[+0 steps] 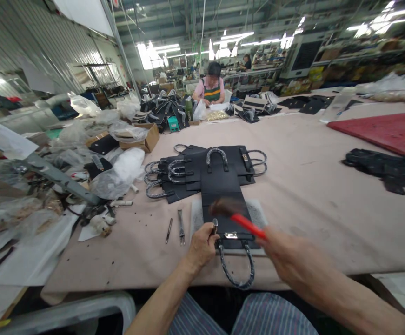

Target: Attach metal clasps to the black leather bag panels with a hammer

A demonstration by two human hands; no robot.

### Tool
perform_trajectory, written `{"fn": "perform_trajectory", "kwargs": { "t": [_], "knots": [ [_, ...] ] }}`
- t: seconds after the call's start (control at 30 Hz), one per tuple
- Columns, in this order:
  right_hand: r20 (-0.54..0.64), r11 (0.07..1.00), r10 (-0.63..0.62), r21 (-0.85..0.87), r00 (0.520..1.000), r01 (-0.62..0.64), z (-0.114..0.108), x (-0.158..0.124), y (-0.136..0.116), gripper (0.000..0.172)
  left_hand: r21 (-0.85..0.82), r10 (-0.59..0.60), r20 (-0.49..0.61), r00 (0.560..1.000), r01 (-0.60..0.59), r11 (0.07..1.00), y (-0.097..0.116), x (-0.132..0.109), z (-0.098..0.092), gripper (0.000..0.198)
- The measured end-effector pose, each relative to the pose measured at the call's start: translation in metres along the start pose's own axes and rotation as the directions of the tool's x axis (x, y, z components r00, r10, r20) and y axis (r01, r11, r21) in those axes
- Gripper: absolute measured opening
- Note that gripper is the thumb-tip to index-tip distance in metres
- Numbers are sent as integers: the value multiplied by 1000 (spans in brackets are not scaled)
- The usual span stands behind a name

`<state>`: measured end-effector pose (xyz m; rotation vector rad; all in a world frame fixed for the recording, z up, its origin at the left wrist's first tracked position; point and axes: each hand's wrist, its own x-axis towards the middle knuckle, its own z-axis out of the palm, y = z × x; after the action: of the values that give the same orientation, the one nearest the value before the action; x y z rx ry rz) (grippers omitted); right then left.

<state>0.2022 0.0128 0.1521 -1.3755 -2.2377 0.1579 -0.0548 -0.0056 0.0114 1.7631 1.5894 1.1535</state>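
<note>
My left hand [202,243] is closed around a short metal punch [215,224], upright on the near left part of a black bag panel [222,187]. Fingers of my right hand [283,251] wrap the red handle of a hammer [248,226]; its brown head is smeared by motion above the panel, close to the punch. The panel carries a metal clasp [230,235] and a wrapped looped handle [237,282] at its near end. Beneath it lies a pale slab [257,213]. A pronged punch [182,228] and a thin metal rod [169,231] rest left of the slab.
Behind the panel, more black bag panels [176,191] with wrapped handles are piled. Plastic bags [118,172] and a cardboard box [151,138] crowd the left. A red board [383,132] and black pieces [383,167] lie right. Across the table sits another person [211,88].
</note>
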Motion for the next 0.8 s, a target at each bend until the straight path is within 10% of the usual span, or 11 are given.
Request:
{"fn": "perform_trajectory", "kwargs": {
  "t": [0.17,0.53,0.7,0.8],
  "knots": [
    [336,1000,-21,9,941,19,18,-11,29,37,-8,11,14,1000,-11,1000,-3,0,0,14],
    [278,859,511,-175,813,-481,68,-47,165,35,33,26,8,1000,-26,999,-4,1,-2,14],
    [90,977,210,-56,974,-206,93,-44,131,40,40,43,0,999,-43,998,-9,1,-1,16],
    [102,994,-61,95,993,52,115,-39,89,42,41,46,-1,999,-46,998,-9,1,-2,15]
  ]
}}
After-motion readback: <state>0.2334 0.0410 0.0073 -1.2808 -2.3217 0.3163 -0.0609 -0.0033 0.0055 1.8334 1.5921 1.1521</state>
